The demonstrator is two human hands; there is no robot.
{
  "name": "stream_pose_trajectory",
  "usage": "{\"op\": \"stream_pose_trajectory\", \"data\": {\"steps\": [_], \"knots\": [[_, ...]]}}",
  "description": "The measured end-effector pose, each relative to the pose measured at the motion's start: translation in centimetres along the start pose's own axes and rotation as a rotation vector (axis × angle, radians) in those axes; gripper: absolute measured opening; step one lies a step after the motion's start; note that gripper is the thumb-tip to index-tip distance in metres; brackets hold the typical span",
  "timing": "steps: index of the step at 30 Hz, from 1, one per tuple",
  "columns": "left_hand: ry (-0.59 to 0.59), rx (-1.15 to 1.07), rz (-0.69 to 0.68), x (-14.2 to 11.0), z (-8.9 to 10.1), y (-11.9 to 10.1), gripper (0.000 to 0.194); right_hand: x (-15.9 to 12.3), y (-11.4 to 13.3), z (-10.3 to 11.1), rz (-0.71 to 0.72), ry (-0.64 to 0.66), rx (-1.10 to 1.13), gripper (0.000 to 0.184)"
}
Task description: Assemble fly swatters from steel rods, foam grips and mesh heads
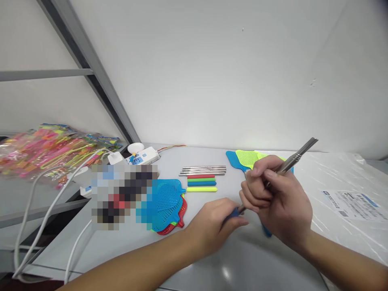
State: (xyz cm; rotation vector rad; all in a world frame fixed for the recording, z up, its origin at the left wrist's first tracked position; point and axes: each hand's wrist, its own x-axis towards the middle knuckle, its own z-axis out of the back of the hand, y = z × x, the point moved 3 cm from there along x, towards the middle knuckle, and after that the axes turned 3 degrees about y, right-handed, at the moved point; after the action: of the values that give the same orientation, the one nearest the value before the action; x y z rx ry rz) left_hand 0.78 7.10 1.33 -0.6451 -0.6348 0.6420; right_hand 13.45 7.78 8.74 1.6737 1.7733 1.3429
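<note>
My right hand (285, 202) is closed around a telescopic metal rod (298, 155), which slants up to the right. At the rod's lower end is a blue handle grip (232, 214), pinched between the thumb and fingers of my left hand (212, 226). How far the rod sits inside the grip is hidden by my fingers. Behind my right hand lie yellow and blue fly swatters (247, 158), partly covered. A blue handle end (266, 231) shows below that hand. Left of my hands are loose metal rods (203, 170), coloured grips (201, 183) and a pile of swatter heads (168, 196).
Bagged colourful goods (54, 153) fill the left side. A power strip (142, 157) with white cables (45, 218) stands near a metal frame post (106, 76). Clear plastic wrap with a label (353, 205) covers the right side. A pixelated patch hides part of the left tabletop.
</note>
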Motion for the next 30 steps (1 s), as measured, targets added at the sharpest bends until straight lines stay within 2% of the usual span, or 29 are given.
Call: {"op": "stream_pose_trajectory", "data": {"steps": [6,9,12,15,19,25,30], "knots": [[0.004,-0.052,0.014,0.0,0.0,0.0,0.019,-0.3,-0.6,-0.2,0.018,0.013,-0.002,0.025],[-0.005,-0.126,0.018,0.0,0.0,0.0,0.013,-0.7,-1.9,0.0,-0.034,0.036,-0.039,0.021],[-0.012,-0.135,0.047,0.1,0.1,0.0,0.008,-0.9,-2.8,0.5,-0.12,0.07,-0.198,0.018],[0.005,-0.069,0.066,0.2,0.1,0.0,0.009,-0.6,-2.3,0.6,-0.132,0.095,-0.308,0.015],[0.005,-0.045,0.056,0.1,-0.1,-0.1,0.013,-0.1,-0.4,0.1,-0.103,0.041,-0.209,0.014],[0.026,-0.054,0.049,0.0,-0.1,-0.6,0.01,-0.4,-0.4,-0.3,-0.134,-0.04,-0.155,0.036],[0.057,-0.062,0.06,-0.1,-0.1,-0.6,0.009,-0.8,-0.9,-0.7,-0.108,-0.051,-0.159,0.043]]}}
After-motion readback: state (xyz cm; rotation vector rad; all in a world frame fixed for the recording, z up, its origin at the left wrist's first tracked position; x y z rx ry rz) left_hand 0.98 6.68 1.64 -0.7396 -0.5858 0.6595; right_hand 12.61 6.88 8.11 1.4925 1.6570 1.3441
